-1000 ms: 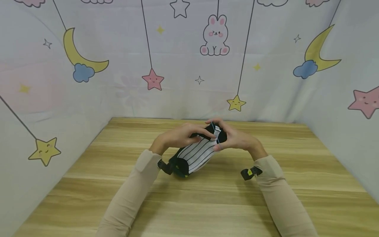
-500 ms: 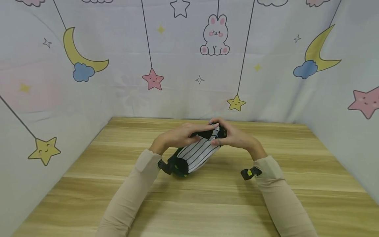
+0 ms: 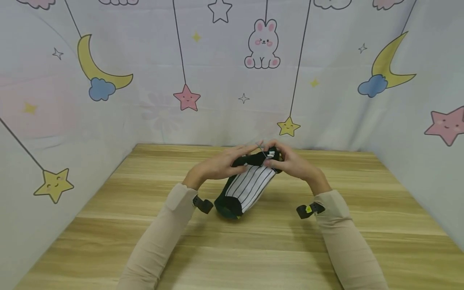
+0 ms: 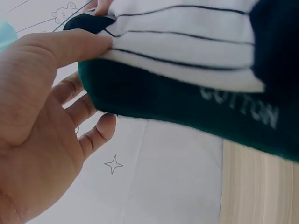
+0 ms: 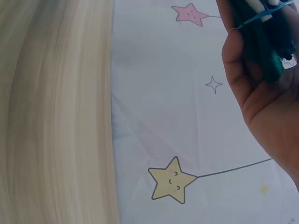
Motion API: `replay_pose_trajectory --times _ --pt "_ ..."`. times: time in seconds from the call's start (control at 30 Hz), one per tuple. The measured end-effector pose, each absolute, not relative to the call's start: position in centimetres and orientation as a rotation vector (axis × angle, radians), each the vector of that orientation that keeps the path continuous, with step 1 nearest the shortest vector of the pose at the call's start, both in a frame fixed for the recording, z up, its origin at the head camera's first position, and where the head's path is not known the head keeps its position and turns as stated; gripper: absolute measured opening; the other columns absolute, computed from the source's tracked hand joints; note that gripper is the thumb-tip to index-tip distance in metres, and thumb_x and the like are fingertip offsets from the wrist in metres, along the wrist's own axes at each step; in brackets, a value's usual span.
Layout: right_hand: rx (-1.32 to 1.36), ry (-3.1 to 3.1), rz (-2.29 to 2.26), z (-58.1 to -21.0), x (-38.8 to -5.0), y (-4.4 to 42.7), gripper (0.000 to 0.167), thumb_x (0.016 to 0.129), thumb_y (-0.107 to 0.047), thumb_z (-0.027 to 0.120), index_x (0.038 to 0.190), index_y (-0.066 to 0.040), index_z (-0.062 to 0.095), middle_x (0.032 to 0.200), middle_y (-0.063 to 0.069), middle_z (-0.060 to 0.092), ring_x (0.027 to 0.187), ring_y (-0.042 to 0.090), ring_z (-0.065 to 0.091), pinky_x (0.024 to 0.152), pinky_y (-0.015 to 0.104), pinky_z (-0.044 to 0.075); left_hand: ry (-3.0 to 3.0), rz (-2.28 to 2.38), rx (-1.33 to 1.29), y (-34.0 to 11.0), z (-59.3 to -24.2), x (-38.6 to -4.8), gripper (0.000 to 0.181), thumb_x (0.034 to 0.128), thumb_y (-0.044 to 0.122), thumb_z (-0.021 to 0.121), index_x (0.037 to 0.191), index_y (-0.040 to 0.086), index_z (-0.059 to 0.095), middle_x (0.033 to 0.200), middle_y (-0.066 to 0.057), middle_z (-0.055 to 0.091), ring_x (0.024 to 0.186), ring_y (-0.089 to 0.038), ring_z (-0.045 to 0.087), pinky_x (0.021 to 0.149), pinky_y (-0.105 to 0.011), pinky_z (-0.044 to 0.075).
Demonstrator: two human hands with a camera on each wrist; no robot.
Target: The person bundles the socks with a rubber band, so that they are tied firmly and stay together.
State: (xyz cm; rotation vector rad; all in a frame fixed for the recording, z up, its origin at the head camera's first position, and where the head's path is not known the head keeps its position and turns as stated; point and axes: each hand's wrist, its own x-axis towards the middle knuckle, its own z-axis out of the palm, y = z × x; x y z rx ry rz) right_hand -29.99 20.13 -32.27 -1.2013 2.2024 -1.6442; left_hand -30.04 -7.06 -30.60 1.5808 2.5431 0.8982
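A sock (image 3: 250, 187), white with dark stripes and dark green ends and sole, slants above the table between my hands; I cannot tell whether it is one or a pair. Lettering reading COTTON shows on its green sole (image 4: 224, 109) in the left wrist view. My left hand (image 3: 221, 163) pinches the sock's side with the thumb, while a finger reaches out and stretches a thin blue elastic band (image 5: 261, 17). My right hand (image 3: 295, 163) grips the far, folded end, where the band crosses the cloth. The band's far side is hidden.
The wood-grain table (image 3: 232, 257) extends around the sock. Behind it and at both sides hangs white cloth (image 3: 217, 121) printed with stars, moons and a rabbit. Black wrist cameras (image 3: 203, 204) sit on both cuffs.
My left finger has moved from the sock's end up and away, drawing the band out. The sock's near end has swung right, and my right hand has shifted slightly right.
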Motion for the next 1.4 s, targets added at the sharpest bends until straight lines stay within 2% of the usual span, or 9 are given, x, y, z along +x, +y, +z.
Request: replay_pose_trajectory --times 0.1,0.27,0.4,0.57,0.67,0.87,1.1,1.3,1.4 --pt "-1.189 2.224 -1.710 -32.1 -30.0 20.7 0.022 0.097 0.003 0.058 0.113 -0.011 0.050 0.100 0.015 0.055 0.084 0.021 0.060 0.073 0.032 0.053 2.564 0.927 1.555 -7.2 -30.6 -30.2 0.073 0.1025 0.017 0.058 0.162 0.021 0.016 0.163 -0.001 0.028 0.138 -0.020 0.040 0.108 -0.043 0.038" --pt "-1.101 2.294 -1.824 -31.8 -29.8 21.8 0.021 0.098 0.001 0.056 0.111 -0.015 0.050 0.092 0.011 0.055 0.075 0.016 0.057 0.063 0.027 0.049 2.615 0.895 1.529 -7.6 -30.5 -30.3 0.079 0.1019 0.023 0.060 0.162 0.026 0.009 0.151 -0.001 0.041 0.102 -0.024 0.051 0.081 -0.036 0.045" --pt "-1.054 2.307 -1.951 -31.5 -29.8 22.4 0.021 0.099 0.000 0.055 0.109 -0.017 0.050 0.093 0.011 0.052 0.071 0.014 0.054 0.055 0.024 0.044 2.619 0.865 1.539 -7.5 -30.5 -30.4 0.081 0.1012 0.024 0.061 0.162 0.024 0.008 0.162 0.005 0.027 0.099 -0.025 0.052 0.077 -0.036 0.046" --pt "-1.086 2.213 -2.128 -31.2 -29.6 22.8 0.025 0.099 0.003 0.052 0.110 -0.019 0.052 0.101 0.012 0.051 0.074 0.014 0.057 0.055 0.022 0.047 2.593 0.785 1.546 -7.2 -30.6 -30.4 0.084 0.0999 0.023 0.063 0.162 0.019 0.008 0.166 0.010 0.009 0.102 -0.021 0.053 0.085 -0.035 0.048" --pt "-1.098 2.190 -2.141 -31.1 -29.5 22.9 0.026 0.100 0.003 0.052 0.111 -0.020 0.053 0.104 0.014 0.050 0.077 0.016 0.059 0.058 0.023 0.050 2.561 0.733 1.562 -7.0 -30.7 -30.3 0.085 0.0993 0.023 0.065 0.162 0.016 0.008 0.167 0.006 0.007 0.117 -0.020 0.052 0.096 -0.034 0.046" --pt "-1.081 2.228 -2.092 -30.7 -29.4 22.7 0.026 0.099 0.003 0.053 0.115 -0.017 0.053 0.110 0.018 0.052 0.082 0.021 0.063 0.063 0.028 0.055 2.501 0.778 1.558 -7.3 -30.8 -30.3 0.077 0.0987 0.019 0.066 0.161 0.020 0.020 0.164 0.001 0.024 0.146 -0.019 0.029 0.114 -0.042 0.032" --pt "-1.066 2.341 -1.903 -30.3 -29.1 22.5 0.027 0.100 -0.002 0.057 0.123 -0.013 0.050 0.108 0.018 0.056 0.081 0.020 0.063 0.061 0.028 0.054 2.444 1.016 1.634 -7.3 -30.6 -30.2 0.056 0.0966 0.011 0.066 0.148 0.015 0.044 0.151 -0.001 0.044 0.135 -0.020 0.043 0.110 -0.041 0.036" --pt "-1.157 2.376 -1.687 -29.8 -28.5 21.5 0.032 0.100 -0.006 0.058 0.129 -0.002 0.046 0.114 0.020 0.057 0.093 0.028 0.063 0.075 0.034 0.055 2.388 1.094 1.713 -6.4 -30.5 -29.5 0.055 0.0956 0.016 0.069 0.144 0.019 0.044 0.149 -0.001 0.043 0.132 -0.020 0.045 0.109 -0.037 0.037" --pt "-1.177 2.378 -1.613 -29.9 -28.5 21.0 0.032 0.100 -0.007 0.058 0.130 -0.003 0.047 0.118 0.020 0.057 0.098 0.030 0.063 0.080 0.036 0.055 2.366 1.097 1.746 -6.0 -30.5 -29.3 0.055 0.0957 0.017 0.069 0.144 0.019 0.043 0.147 -0.001 0.044 0.131 -0.017 0.046 0.109 -0.036 0.037"
